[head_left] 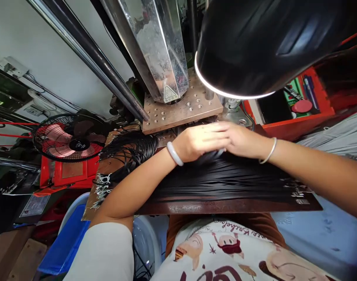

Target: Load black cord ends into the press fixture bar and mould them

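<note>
My left hand [200, 141] and my right hand [241, 139] meet just in front of the machine's metal plate. Long fingers of the left hand, pressed together, lap over the right hand's fingers and hide most of them. Beneath the left palm is a dark, blurred thing [211, 157] that I cannot make out. Below both hands, black cables [219, 177] lie side by side across a brown board [225, 207]. White ends [298, 191] show at their right side. Another heap of black cables [131, 148] with pale tips sits left of my hands.
A steel press head [163, 50] stands above a drilled metal plate [184, 111]. A black lamp [254, 47] hangs low over the right hand. Left is a fan [75, 138]; right, a red tray [301, 125] with pens. A blue bin [67, 242] stands lower left.
</note>
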Demonstrator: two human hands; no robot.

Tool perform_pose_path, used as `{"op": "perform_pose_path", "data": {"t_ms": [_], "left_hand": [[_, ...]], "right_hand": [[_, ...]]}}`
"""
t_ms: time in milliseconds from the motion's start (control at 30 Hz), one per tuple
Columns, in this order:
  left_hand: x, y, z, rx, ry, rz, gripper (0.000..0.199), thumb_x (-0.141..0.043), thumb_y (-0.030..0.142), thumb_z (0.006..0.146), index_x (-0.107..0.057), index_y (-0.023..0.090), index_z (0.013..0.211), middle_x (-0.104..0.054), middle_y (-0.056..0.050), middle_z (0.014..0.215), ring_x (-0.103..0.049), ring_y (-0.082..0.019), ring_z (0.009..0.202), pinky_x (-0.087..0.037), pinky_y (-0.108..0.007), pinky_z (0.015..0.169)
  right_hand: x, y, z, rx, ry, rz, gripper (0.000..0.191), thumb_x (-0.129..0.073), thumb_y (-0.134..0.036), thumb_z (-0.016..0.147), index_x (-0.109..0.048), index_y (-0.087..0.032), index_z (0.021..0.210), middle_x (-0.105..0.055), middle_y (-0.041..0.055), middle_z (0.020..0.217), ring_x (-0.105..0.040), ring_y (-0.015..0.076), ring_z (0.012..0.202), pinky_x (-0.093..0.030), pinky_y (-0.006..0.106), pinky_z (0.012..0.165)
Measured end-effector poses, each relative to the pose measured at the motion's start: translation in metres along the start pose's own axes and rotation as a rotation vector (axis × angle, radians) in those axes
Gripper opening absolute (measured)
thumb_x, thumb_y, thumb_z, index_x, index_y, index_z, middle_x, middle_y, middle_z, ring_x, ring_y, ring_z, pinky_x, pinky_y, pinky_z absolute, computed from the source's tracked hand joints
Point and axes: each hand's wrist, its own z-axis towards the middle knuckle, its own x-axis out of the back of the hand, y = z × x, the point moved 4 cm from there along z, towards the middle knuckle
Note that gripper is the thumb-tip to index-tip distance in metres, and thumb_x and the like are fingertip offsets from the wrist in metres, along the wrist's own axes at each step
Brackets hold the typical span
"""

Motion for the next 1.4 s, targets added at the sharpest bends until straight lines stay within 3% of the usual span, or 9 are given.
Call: {"op": "perform_pose_path", "data": {"t_ms": [167, 333, 500, 667, 767, 900, 1067, 1233, 1400], "left_hand": [[0.003, -0.027, -0.019, 0.602, 0.351, -0.166, 0.020, -0.060, 0.027, 0.092, -0.073, 0.013, 0.096, -0.075, -0.006, 0.095, -0.072, -0.016, 0.087, -0.058, -0.027, 0.085], [-0.020, -0.040, -0.031, 0.797, 0.211, -0.191, 0.011, -0.066, 0.012, 0.084, -0.076, 0.012, 0.089, -0.075, -0.004, 0.085, -0.070, -0.016, 0.082, -0.055, -0.026, 0.082], [-0.026, -0.036, -0.030, 0.827, 0.263, -0.310, 0.015, -0.068, 0.019, 0.084, -0.075, 0.012, 0.094, -0.075, -0.005, 0.092, -0.070, -0.017, 0.085, -0.055, -0.029, 0.084], [-0.018, -0.022, -0.028, 0.812, 0.254, -0.275, 0.019, -0.068, 0.026, 0.085, -0.076, 0.013, 0.098, -0.076, -0.005, 0.093, -0.070, -0.018, 0.085, -0.055, -0.030, 0.083], [-0.020, -0.020, -0.031, 0.781, 0.251, -0.148, 0.016, -0.064, 0.022, 0.087, -0.076, 0.014, 0.094, -0.075, -0.006, 0.095, -0.070, -0.017, 0.086, -0.054, -0.029, 0.085], [-0.031, -0.011, -0.029, 0.715, 0.078, -0.056, 0.018, -0.059, 0.007, 0.084, -0.075, 0.015, 0.087, -0.075, -0.004, 0.087, -0.069, -0.015, 0.080, -0.054, -0.026, 0.081], [-0.019, 0.012, -0.027, 0.668, 0.291, -0.023, 0.021, -0.055, 0.010, 0.089, -0.072, 0.015, 0.101, -0.074, -0.005, 0.097, -0.069, -0.014, 0.087, -0.054, -0.025, 0.084], [-0.045, 0.007, -0.042, 0.761, 0.041, -0.009, 0.020, -0.056, 0.002, 0.083, -0.072, 0.012, 0.088, -0.073, -0.007, 0.086, -0.069, -0.017, 0.081, -0.055, -0.027, 0.080], [-0.052, 0.014, -0.047, 0.713, 0.137, -0.126, 0.026, -0.051, 0.003, 0.085, -0.073, 0.014, 0.092, -0.075, -0.004, 0.088, -0.069, -0.012, 0.082, -0.054, -0.022, 0.082]], "right_hand": [[-0.009, 0.043, -0.019, -0.184, -0.116, -0.227, 0.031, -0.052, -0.038, 0.086, -0.071, -0.021, 0.104, -0.068, 0.0106, 0.094, -0.059, 0.0268, 0.089, -0.048, 0.047, 0.082], [-0.016, 0.010, -0.036, -0.281, -0.181, -0.022, 0.027, -0.057, -0.036, 0.082, -0.071, -0.021, 0.100, -0.069, 0.0076, 0.091, -0.061, 0.0234, 0.084, -0.049, 0.040, 0.077], [-0.016, -0.010, -0.012, -0.499, 0.015, 0.278, 0.033, -0.067, -0.043, 0.071, -0.069, -0.019, 0.095, -0.071, 0.0053, 0.089, -0.063, 0.0198, 0.075, -0.050, 0.033, 0.068], [-0.021, -0.009, -0.009, -0.663, -0.005, 0.380, 0.033, -0.060, -0.046, 0.079, -0.070, -0.017, 0.067, -0.063, -0.0003, 0.058, -0.052, 0.0137, 0.053, -0.038, 0.027, 0.053], [-0.017, -0.007, -0.020, -0.606, 0.024, 0.228, 0.029, -0.061, -0.042, 0.080, -0.071, -0.018, 0.068, -0.064, -0.0012, 0.059, -0.055, 0.0150, 0.057, -0.039, 0.028, 0.056], [-0.014, -0.011, -0.033, -0.435, 0.054, 0.073, 0.024, -0.054, -0.031, 0.085, -0.074, -0.020, 0.080, -0.073, 0.0035, 0.080, -0.064, 0.0207, 0.072, -0.046, 0.033, 0.067], [-0.003, -0.027, -0.044, -0.320, 0.192, 0.003, 0.019, -0.056, -0.026, 0.090, -0.073, -0.020, 0.087, -0.073, 0.0075, 0.086, -0.065, 0.0211, 0.081, -0.050, 0.035, 0.076], [-0.002, -0.041, -0.050, -0.156, 0.178, 0.069, 0.013, -0.060, -0.015, 0.087, -0.069, -0.020, 0.095, -0.071, 0.0046, 0.084, -0.062, 0.0176, 0.077, -0.050, 0.032, 0.073], [-0.009, -0.043, -0.046, -0.072, 0.100, -0.037, 0.017, -0.051, -0.015, 0.090, -0.066, -0.021, 0.094, -0.068, 0.0050, 0.082, -0.059, 0.0192, 0.075, -0.048, 0.034, 0.071]]}}
